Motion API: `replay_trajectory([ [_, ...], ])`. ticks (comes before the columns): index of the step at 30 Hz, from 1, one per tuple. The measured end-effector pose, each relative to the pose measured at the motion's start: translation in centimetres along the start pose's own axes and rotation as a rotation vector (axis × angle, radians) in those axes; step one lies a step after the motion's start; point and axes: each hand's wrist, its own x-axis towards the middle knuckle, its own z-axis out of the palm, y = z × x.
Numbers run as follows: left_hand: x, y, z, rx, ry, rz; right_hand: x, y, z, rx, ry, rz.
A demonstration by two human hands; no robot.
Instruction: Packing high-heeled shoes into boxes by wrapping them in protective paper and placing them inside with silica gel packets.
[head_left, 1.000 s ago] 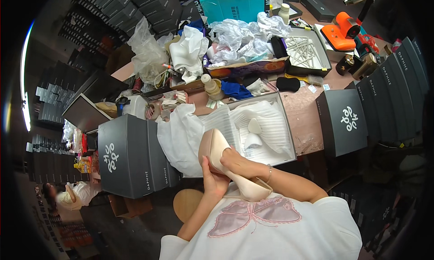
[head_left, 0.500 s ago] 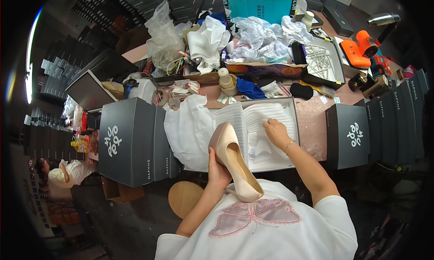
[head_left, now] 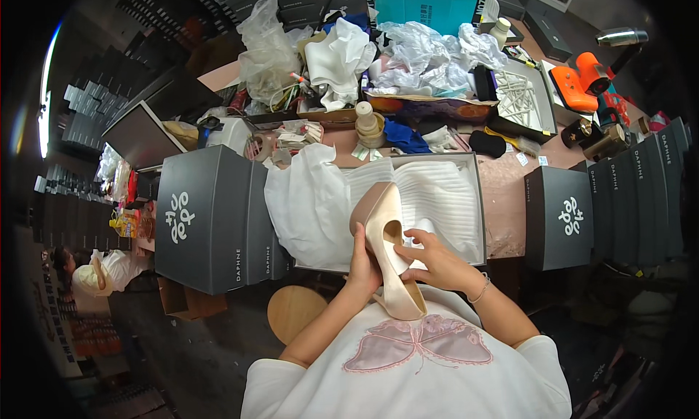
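Note:
A beige high-heeled shoe [head_left: 380, 214] is tilted in front of my chest, its toe pointing away and its opening facing up. My left hand [head_left: 363, 265] is wrapped round the shoe's left side. At the right edge of the opening is my right hand [head_left: 437, 262], its thumb and fingers curled in over the rim. Something small and white shows inside the shoe by those fingertips; what it is I cannot make out. Behind the shoe lies an open shoe box [head_left: 481, 211], lined with ribbed white padding [head_left: 444, 190]. White tissue paper [head_left: 306, 200] spills over its left side.
Dark closed shoe boxes stand at the left [head_left: 207, 222] and the right [head_left: 557, 219]. Past the open box are a bottle in a tape roll [head_left: 369, 128], a blue cloth [head_left: 404, 136] and a carton of crumpled plastic [head_left: 429, 107]. An orange device [head_left: 575, 88] sits at the back right.
My right hand has come back from the padding in the open box to the shoe's opening. The shoe has shifted slightly right and remains in my left hand.

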Motion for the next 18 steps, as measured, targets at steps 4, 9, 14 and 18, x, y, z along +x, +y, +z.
replay_trajectory([
  [4, 0.2, -0.2, 0.7, 0.021, 0.042, -0.011, 0.5, -0.6, -0.1, -0.256, -0.099, -0.093],
  [9, 0.7, 0.9, -1.0, -0.007, -0.006, -0.007, 1.3, -1.0, 3.0, -0.188, 0.105, 0.002],
  [14, 0.3, -0.4, -0.2, 0.03, 0.083, 0.005, 4.4, 0.9, 5.4, -0.22, 0.278, 0.042],
  [18, 0.3, -0.2, -1.7, 0.007, 0.023, -0.028, 3.7, 1.7, 4.6, -0.111, 0.28, -0.085],
])
